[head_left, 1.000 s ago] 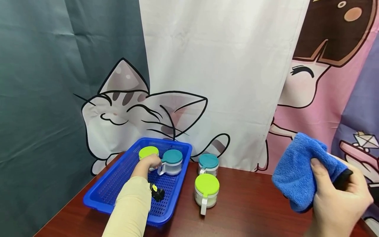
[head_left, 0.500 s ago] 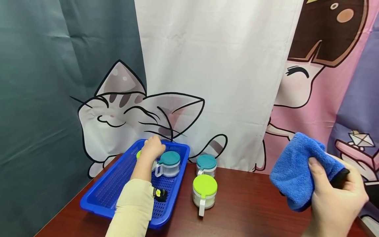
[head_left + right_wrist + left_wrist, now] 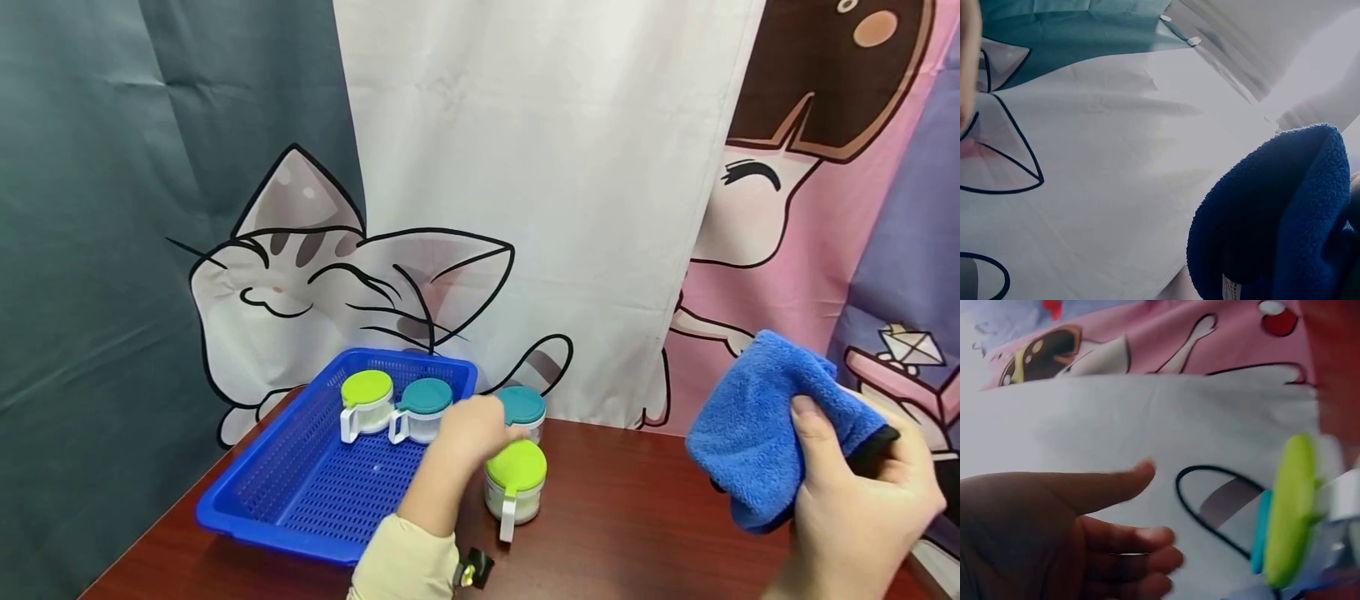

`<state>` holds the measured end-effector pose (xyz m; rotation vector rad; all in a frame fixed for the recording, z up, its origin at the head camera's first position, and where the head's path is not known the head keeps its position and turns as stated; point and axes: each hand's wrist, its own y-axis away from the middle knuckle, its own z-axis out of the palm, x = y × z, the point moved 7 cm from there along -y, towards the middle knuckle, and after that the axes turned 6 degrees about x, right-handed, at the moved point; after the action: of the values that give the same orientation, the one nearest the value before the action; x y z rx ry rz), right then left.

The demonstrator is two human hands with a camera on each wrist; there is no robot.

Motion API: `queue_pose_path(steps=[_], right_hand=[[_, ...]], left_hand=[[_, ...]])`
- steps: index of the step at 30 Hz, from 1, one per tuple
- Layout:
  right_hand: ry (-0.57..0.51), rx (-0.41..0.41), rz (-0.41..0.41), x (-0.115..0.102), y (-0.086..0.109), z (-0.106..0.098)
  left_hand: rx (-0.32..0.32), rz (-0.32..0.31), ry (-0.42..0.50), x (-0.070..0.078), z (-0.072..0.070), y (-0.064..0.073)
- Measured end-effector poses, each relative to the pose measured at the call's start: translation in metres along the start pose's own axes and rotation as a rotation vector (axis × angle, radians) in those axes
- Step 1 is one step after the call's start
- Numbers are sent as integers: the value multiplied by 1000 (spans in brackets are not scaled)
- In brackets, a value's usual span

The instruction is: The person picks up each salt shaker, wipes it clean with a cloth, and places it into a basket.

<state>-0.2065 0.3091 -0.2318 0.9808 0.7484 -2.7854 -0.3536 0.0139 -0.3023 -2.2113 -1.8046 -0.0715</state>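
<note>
Evidently, right grip holds blue cloth; small label illegible.

The cloth is bright blue with a black edge. The basket is a deeper blue, patterned all over with small perforations. Two jars have lime-green lids, two have teal lids, and their handles are white. The surface is reddish brown, the sleeve pale cream. The curtain runs grey-green, white, pink and lavender, printed with a black-outlined, grey-and-white cat.
</note>
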Motion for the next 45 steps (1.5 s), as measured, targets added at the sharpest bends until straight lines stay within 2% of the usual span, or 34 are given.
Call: queue_pose_path(steps=[2,5,8,12,16,17,21,24,28,32,36,39,41,45], right_hand=[[-17,16,2,-1,-1,-1],[42,44,-7,-3,-2,-2],[32,53,-11,-3,-4,-3],[16,50,-14,-3,-6,-4],[-38,46,-13,-2,-7,-4],[-62,43,-13,-2,-7,-4],[-43,32,-30,-4,-7,-4],[14,38,-30,-5,-7,-4],[17,39,-31,-5,-7,-4],[30,24,-42,-6,-6,-3],[-73,-4,-47,-7,-7,1],[-72,-7,-50,-7,-6,1],[-15,-5,-39,-6,-4,1],[49,-41,38,2,8,5]], left_hand=[[-38,15,-54,7,14,5],[-109,17,-140,14,32,10],[-140,5,-211,18,44,12],[-131,-20,-237,21,55,13],[-85,-42,-230,19,61,13],[-71,-43,-225,18,61,13],[17,-32,-175,16,59,13],[114,-11,-102,16,53,14],[241,46,-19,19,42,18],[324,70,39,20,35,22],[435,76,129,20,24,20],[539,97,198,21,11,16],[595,88,243,20,3,15],[641,19,400,11,-4,13]])
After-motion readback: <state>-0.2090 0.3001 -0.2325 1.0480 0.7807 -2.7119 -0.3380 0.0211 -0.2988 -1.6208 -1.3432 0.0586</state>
